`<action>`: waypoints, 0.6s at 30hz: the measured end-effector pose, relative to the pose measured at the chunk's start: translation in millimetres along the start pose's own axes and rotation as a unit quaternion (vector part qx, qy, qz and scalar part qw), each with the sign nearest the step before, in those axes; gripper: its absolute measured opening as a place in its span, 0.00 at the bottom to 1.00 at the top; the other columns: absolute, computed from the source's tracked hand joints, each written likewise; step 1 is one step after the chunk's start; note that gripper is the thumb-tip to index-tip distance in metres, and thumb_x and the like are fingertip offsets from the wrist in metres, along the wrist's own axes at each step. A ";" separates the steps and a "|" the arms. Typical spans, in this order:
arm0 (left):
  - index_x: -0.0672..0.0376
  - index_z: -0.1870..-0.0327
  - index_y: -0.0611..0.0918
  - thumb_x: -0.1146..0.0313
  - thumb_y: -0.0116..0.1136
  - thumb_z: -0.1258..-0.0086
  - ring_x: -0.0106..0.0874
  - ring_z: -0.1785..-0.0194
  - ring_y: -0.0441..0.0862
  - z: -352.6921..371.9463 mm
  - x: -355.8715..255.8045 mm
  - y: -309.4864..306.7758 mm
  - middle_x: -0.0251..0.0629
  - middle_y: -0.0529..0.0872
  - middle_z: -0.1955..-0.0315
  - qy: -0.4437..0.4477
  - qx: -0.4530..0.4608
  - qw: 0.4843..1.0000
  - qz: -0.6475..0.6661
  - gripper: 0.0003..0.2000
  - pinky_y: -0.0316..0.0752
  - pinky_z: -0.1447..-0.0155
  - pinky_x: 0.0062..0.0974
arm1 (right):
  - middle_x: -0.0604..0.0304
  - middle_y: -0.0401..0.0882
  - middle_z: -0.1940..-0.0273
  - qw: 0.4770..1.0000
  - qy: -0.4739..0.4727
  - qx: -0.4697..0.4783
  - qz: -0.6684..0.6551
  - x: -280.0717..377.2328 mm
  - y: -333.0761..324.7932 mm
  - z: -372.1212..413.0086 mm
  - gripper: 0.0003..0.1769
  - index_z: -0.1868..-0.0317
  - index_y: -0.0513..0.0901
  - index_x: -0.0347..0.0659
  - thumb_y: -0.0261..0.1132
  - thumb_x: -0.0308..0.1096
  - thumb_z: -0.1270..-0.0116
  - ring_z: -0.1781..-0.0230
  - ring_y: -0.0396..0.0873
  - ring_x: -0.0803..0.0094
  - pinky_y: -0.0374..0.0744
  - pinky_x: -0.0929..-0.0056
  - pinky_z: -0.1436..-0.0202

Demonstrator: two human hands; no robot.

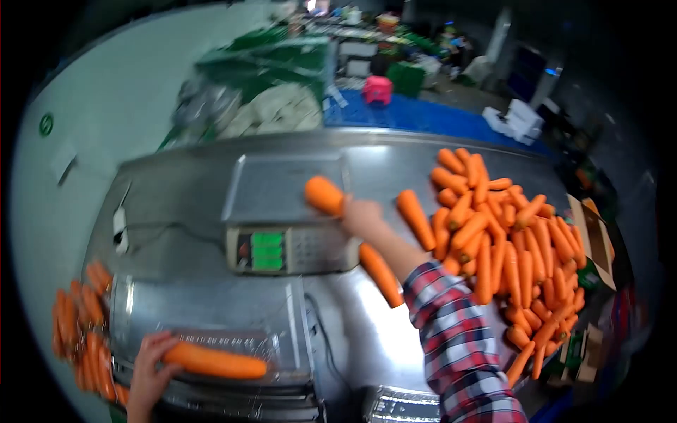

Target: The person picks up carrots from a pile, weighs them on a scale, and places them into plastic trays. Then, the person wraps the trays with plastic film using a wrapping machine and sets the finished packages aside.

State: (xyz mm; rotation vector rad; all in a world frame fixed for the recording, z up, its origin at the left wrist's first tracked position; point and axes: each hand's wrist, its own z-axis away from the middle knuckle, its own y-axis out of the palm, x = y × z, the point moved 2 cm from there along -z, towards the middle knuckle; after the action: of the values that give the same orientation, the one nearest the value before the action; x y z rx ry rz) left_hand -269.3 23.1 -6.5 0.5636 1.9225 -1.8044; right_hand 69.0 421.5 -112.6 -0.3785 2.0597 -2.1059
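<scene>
My right hand (364, 218) grips a carrot (324, 196) over the right part of the steel platform of a weighing scale (264, 183). At lower left, my left hand (149, 363) has its fingers closed around the left end of another carrot (217, 361). That carrot lies across a clear plastic film or bag on a flat metal plate (204, 303). One loose carrot (381, 275) rests on the steel table just below my right wrist, and another carrot (416, 220) lies to the right of that hand.
A large carrot pile (504, 247) covers the table's right side. Carrots in clear wrapping (88, 338) lie at the left edge. A power cord (324, 338) runs down the table, and a white plug (120, 229) sits at left. Cardboard boxes (592, 243) stand at right.
</scene>
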 end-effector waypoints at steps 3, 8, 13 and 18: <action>0.61 0.48 0.76 0.80 0.63 0.56 0.39 0.45 0.73 -2.0 -3.4 3.1 0.44 0.74 0.49 -0.011 -0.024 0.999 0.037 0.27 0.68 0.41 0.29 | 0.45 0.81 0.63 0.966 -0.015 -0.027 -0.258 -6.2 -18.5 39.1 0.24 0.55 0.72 0.35 0.60 0.49 0.40 0.65 0.82 0.55 0.79 0.61 0.63; 0.63 0.47 0.75 0.67 0.59 0.41 0.36 0.41 0.70 0.7 4.3 4.3 0.45 0.71 0.44 0.035 -0.009 0.998 0.044 0.20 0.63 0.37 0.29 | 0.62 0.73 0.77 0.762 0.167 0.115 -0.615 -73.3 -39.5 176.3 0.22 0.62 0.75 0.39 0.60 0.52 0.39 0.84 0.68 0.77 0.68 0.79 0.82; 0.59 0.40 0.73 0.58 0.56 0.32 0.37 0.36 0.66 -4.2 6.0 -8.3 0.46 0.70 0.39 0.033 0.079 0.996 0.000 0.23 0.59 0.33 0.32 | 0.61 0.74 0.76 0.691 0.307 0.009 -0.655 -170.3 -85.9 373.6 0.19 0.60 0.75 0.41 0.57 0.51 0.36 0.83 0.68 0.76 0.70 0.78 0.79; 0.59 0.38 0.72 0.58 0.53 0.30 0.37 0.36 0.67 -4.3 9.0 -8.6 0.44 0.71 0.39 -0.030 0.073 0.997 0.020 0.22 0.60 0.33 0.31 | 0.61 0.73 0.76 0.609 0.399 -0.102 -0.678 -224.8 -114.9 540.3 0.17 0.60 0.73 0.40 0.55 0.47 0.33 0.82 0.69 0.77 0.69 0.77 0.77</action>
State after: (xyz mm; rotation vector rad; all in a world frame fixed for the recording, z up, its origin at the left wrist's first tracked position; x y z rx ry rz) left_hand -281.8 26.7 -4.4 0.5852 1.7384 -1.9258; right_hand 450.5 -24.0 -4.7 -1.8480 2.9857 -3.1767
